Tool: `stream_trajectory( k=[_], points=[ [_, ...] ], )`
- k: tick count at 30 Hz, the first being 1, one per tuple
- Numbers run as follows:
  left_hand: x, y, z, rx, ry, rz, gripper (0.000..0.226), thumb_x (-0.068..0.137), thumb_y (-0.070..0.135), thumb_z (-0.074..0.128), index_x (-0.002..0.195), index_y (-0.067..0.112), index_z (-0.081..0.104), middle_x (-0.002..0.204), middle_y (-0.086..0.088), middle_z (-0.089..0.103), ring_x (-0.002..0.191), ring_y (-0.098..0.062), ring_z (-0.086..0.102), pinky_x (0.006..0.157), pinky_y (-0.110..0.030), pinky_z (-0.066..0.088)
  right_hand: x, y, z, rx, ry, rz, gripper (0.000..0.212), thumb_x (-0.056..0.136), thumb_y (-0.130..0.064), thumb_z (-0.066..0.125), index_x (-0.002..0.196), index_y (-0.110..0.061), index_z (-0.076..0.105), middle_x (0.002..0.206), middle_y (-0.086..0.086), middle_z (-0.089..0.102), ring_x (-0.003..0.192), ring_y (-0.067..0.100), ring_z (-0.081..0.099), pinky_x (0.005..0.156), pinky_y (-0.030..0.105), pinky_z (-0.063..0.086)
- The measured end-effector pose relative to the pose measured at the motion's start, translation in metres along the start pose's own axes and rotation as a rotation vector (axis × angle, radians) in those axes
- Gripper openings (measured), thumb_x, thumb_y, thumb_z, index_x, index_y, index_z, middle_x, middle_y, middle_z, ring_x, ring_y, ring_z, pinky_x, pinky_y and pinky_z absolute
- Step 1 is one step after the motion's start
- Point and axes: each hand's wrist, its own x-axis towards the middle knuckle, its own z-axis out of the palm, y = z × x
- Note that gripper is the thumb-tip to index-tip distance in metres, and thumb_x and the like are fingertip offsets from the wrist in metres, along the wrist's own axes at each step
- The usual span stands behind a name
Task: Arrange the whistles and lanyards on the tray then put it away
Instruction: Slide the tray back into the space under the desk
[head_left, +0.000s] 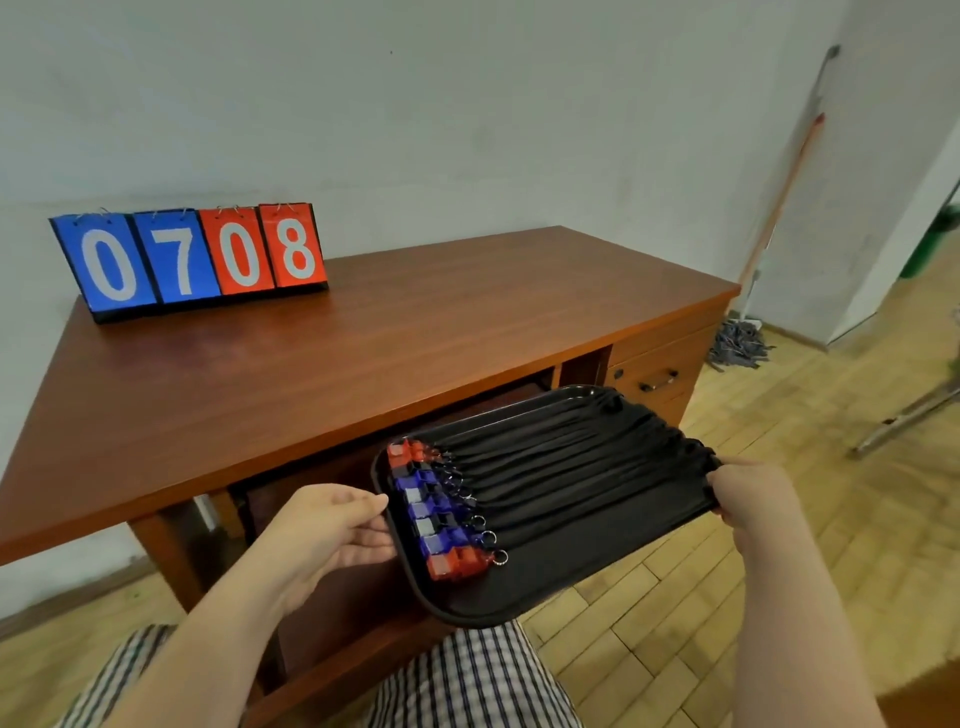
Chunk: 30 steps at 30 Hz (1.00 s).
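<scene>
A reddish-brown wooden desk (332, 353) stands against a plain white wall (467, 104), and at its back left edge sits a flip scoreboard (189, 257) showing 07 on blue cards and 08 on red. On the desk's right side there is a drawer (657, 376) with a dark handle, and beyond that corner a mop (740, 343) leans on the wall, its grey head resting on the floor. The floor (727, 571) is light wooden parquet, and a metal furniture leg (904, 415) shows at the right edge.
</scene>
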Motion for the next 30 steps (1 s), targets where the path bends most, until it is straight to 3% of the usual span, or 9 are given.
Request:
stream_trajectory(
  k=[3,10,14,20,22,24,25,27,30],
  points=[
    [0.007,-0.006,-0.005,0.016,0.022,-0.006,0.017,0.096,0.008,0.060,0.097,-0.005,0.071,0.076,-0.017,0.073,0.064,-0.024,0.068,0.069,-0.039,0.062,0.004,0.003,0.013,-0.026,-0.009,-0.017,0.047,0.091,0.010,0.041,0.131,-0.005,0.061,0.089,0.012,0.055,0.066,0.022,0.047,0.051,0.031,0.037],
    [0.024,-0.025,-0.034,0.020,0.091,-0.042,0.021,0.096,0.012,0.062,0.102,-0.007,0.068,0.089,-0.025,0.071,0.069,-0.027,0.069,0.062,-0.033,0.060,0.003,-0.002,0.057,-0.098,-0.062,-0.045,0.054,0.089,0.012,0.038,0.135,-0.008,0.058,0.075,0.008,0.053,0.060,0.021,0.042,0.053,0.032,0.034],
    [0.032,-0.031,-0.052,-0.009,0.160,-0.083,0.017,0.095,0.011,0.064,0.102,-0.004,0.068,0.088,-0.024,0.071,0.068,-0.026,0.068,0.055,-0.030,0.059,0.003,-0.009,0.087,-0.172,-0.122,-0.075,0.054,0.091,0.009,0.038,0.136,-0.011,0.058,0.088,0.011,0.062,0.072,0.031,0.057,0.066,0.037,0.047],
    [0.039,-0.036,-0.077,-0.051,0.271,-0.132,0.028,0.094,0.007,0.063,0.116,-0.008,0.057,0.085,-0.022,0.062,0.063,-0.026,0.060,0.044,-0.027,0.057,0.006,-0.012,0.131,-0.281,-0.183,-0.092,0.056,0.091,0.006,0.036,0.139,-0.016,0.055,0.064,0.008,0.054,0.042,0.018,0.028,0.046,0.026,0.028],
    [0.041,-0.036,-0.083,-0.046,0.289,-0.131,0.032,0.095,0.005,0.061,0.122,-0.009,0.053,0.084,-0.022,0.061,0.062,-0.027,0.059,0.042,-0.026,0.056,0.009,-0.008,0.142,-0.315,-0.206,-0.099,0.054,0.091,0.004,0.040,0.138,-0.017,0.057,0.071,0.012,0.061,0.043,0.019,0.033,0.044,0.027,0.031],
    [0.043,-0.037,-0.086,-0.030,0.295,-0.128,0.034,0.096,0.005,0.060,0.125,-0.009,0.051,0.084,-0.022,0.059,0.062,-0.028,0.058,0.041,-0.026,0.055,0.013,-0.005,0.152,-0.377,-0.189,-0.113,0.054,0.088,-0.002,0.044,0.135,-0.023,0.060,0.097,0.016,0.068,0.065,0.025,0.050,0.054,0.037,0.048],
    [0.044,-0.037,-0.086,-0.020,0.298,-0.127,0.035,0.096,0.005,0.060,0.126,-0.009,0.050,0.084,-0.022,0.059,0.063,-0.028,0.058,0.041,-0.026,0.055,0.016,-0.002,0.156,-0.417,-0.168,-0.119,0.054,0.087,-0.005,0.046,0.134,-0.026,0.061,0.109,0.017,0.067,0.085,0.030,0.055,0.070,0.044,0.055],
    [0.047,-0.040,-0.087,-0.005,0.299,-0.132,0.040,0.096,0.005,0.060,0.131,-0.010,0.048,0.086,-0.023,0.059,0.063,-0.029,0.058,0.041,-0.026,0.055,0.019,-0.001,0.159,-0.472,-0.129,-0.113,0.052,0.086,-0.009,0.049,0.132,-0.028,0.062,0.123,0.017,0.062,0.119,0.035,0.050,0.095,0.050,0.051],
    [0.053,-0.043,-0.085,0.058,0.299,-0.128,0.043,0.097,0.006,0.059,0.133,-0.011,0.046,0.091,-0.024,0.059,0.066,-0.031,0.060,0.041,-0.026,0.055,0.017,-0.002,0.157,-0.526,-0.098,-0.112,0.049,0.089,-0.009,0.048,0.135,-0.025,0.060,0.136,0.016,0.053,0.133,0.035,0.032,0.103,0.047,0.044]
  ],
)
